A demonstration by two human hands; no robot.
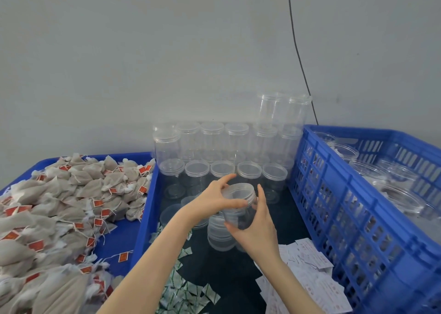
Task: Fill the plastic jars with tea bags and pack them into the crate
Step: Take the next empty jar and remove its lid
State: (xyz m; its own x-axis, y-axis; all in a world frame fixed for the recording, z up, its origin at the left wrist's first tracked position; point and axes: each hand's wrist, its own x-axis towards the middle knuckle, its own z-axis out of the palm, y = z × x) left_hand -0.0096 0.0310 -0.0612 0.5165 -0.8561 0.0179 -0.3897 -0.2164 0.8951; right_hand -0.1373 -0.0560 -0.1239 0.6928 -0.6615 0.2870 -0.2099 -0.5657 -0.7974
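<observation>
Green-printed sachets (188, 287) are lying nearest; above them the left hand (216, 198) and right hand (256, 227) are both curling fingers around one clear plastic jar (239, 205), beside the blue crate (358, 218).

My left hand (214, 200) and right hand (254, 227) are both bare: no gloves, no rings, no watch or band at either wrist. My forearms are uncovered all the way down to the bottom edge of the view, with no sleeve showing. My fingernails are short and plain.
</observation>
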